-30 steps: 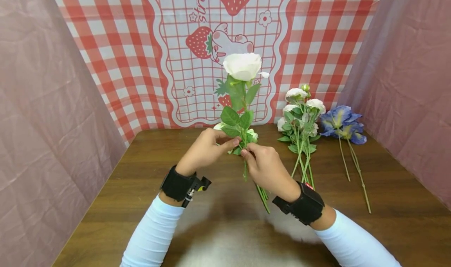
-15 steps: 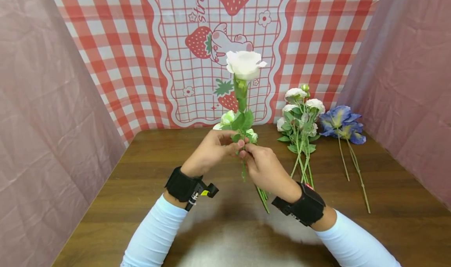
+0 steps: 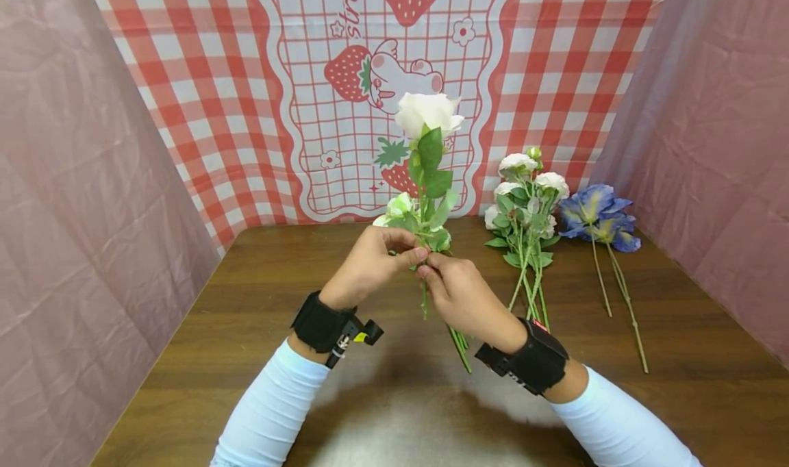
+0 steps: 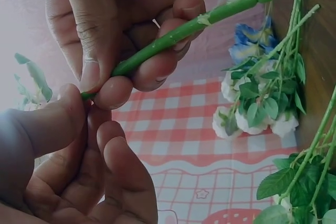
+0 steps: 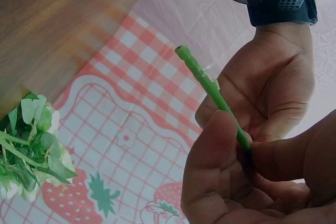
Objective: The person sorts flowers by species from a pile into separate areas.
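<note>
A single white rose point(image 3: 427, 114) with green leaves stands upright in front of me, held up above the table. My left hand point(image 3: 372, 261) pinches its stem just under the lowest leaves. Right below, my right hand point(image 3: 468, 292) grips the same stem between thumb and fingers, close against the left fingertips. The cut lower end of the green stem point(image 4: 210, 17) sticks out past the right fingers in the left wrist view. From the right wrist view, that bare stem end point(image 5: 202, 77) points away, with small nubs along it.
Behind my hands lies a bunch of white flowers point(image 3: 401, 205), its stems point(image 3: 459, 347) showing below the right hand. Farther right are another white bunch point(image 3: 520, 200) and blue-violet flowers point(image 3: 598, 213) on the wooden table point(image 3: 246, 330). A checked cloth point(image 3: 228, 111) hangs behind.
The rose has turned about its stem, so its leaves and bloom face differently. My left hand has shifted slightly right and closed in on the stem; the right hand stays nearly in place.
</note>
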Available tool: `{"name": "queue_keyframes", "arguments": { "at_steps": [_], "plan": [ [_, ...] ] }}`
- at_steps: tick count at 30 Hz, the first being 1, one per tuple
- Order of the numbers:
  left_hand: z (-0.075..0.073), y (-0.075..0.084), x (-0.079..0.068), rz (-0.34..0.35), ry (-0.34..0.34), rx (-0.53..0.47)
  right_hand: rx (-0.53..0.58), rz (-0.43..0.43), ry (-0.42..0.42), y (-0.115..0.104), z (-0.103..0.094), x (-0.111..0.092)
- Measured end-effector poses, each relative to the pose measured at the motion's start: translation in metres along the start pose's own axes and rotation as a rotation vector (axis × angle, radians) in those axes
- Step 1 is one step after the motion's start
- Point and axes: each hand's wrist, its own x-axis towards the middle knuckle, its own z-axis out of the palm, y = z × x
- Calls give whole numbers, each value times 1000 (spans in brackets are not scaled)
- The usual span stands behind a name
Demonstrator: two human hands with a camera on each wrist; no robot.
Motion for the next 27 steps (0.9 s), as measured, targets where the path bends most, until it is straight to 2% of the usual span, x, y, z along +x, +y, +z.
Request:
{"name": "queue_keyframes", "arguments": {
  "at_steps": [5, 16, 21, 27],
  "plan": [
    [1, -1, 1, 24, -1, 44, 6, 1, -10, 2, -1, 0],
    [3, -5, 1, 42, 16, 73, 61, 92, -63, 3, -7, 1],
    [6, -6, 1, 42, 46, 98, 24, 86, -45, 1, -6, 2],
    [17, -9, 5, 57, 88, 149, -36, 105, -28, 7, -13, 3]
  ]
}}
